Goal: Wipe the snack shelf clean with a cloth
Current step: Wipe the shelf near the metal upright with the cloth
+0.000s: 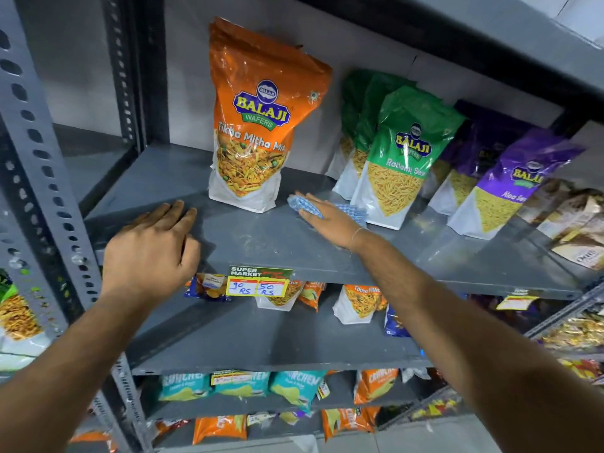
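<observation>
Pressing a blue-and-white checked cloth (302,206) flat against the grey painted metal shelf (261,237), our right hand (330,220) works just right of the tall orange Balaji Tikha Mitha Mix pouch (258,125), fingers laid straight over the fabric and holding it down. The cloth lies crumpled under the palm, its long axis running roughly along the shelf's length; one bunched end points toward the orange pouch's white base, and a strip shows past the wrist toward the green Ratlami Sev pouch (402,155), which it nearly touches.

Our left hand (150,253) rests on the shelf's front edge, left of the orange pouch, fingers loosely spread and curled over the lip, holding nothing.

Left of the orange pouch the shelf surface is bare as far as the perforated grey steel upright (49,178). In front of the pouch a broad strip is bare out to the front edge, where a yellow-and-red price tag (258,282) hangs. Right of the pouch, room narrows: green pouches and then a purple Aloo Sev pouch (510,188) stand in rows, leaving only the front strip free.
</observation>
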Available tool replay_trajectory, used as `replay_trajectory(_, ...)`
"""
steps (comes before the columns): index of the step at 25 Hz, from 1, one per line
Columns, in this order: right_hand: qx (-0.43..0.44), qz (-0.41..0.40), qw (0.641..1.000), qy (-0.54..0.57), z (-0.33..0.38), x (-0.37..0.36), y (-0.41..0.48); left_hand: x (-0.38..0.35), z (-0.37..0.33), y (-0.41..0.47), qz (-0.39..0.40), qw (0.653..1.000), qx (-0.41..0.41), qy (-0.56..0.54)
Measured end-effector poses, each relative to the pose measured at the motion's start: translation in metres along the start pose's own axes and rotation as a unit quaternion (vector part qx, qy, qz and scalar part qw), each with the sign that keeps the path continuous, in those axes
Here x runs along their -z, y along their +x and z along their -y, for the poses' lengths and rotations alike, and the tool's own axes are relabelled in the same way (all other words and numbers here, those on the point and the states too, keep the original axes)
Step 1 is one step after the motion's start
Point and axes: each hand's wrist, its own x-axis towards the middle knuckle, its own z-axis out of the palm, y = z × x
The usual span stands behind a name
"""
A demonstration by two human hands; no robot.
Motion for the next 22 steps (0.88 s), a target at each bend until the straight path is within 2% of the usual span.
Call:
replay_trajectory(5,-0.049,-0.041,0.996,0.057,0.029,-0.019,-0.066,0.002,-0.001,-0.001,-0.009,1.000,0.000,-0.004)
replay_trajectory(7,-0.060,-0.078,0.989,0.107,0.035,-0.016,-0.065,0.003,-0.001,-0.001,-0.009,1.000,-0.001,-0.003)
replay_trajectory(9,-0.094,-0.141,0.980,0.107,0.029,-0.002,-0.045,0.004,0.000,-0.002,-0.007,1.000,-0.004,-0.002)
replay_trajectory(10,-0.100,-0.147,0.979,0.104,0.023,0.003,-0.036,0.005,0.000,-0.001,-0.005,1.000,-0.002,-0.003)
replay_trajectory(14,-0.068,-0.042,0.997,-0.006,0.003,-0.008,-0.016,0.002,0.001,-0.001,0.002,1.000,0.003,-0.010)
replay_trajectory(18,-0.060,-0.040,0.997,0.020,0.023,-0.012,-0.031,-0.001,0.001,0.000,0.007,1.000,0.003,-0.008)
replay_trajectory(20,0.007,-0.023,1.000,-0.003,0.039,-0.030,-0.056,0.000,0.001,-0.001,0.006,1.000,0.002,-0.006)
replay_trajectory(22,0.042,-0.029,0.998,0.039,0.054,-0.043,-0.072,0.000,0.002,-0.002,0.003,1.000,0.006,-0.003)
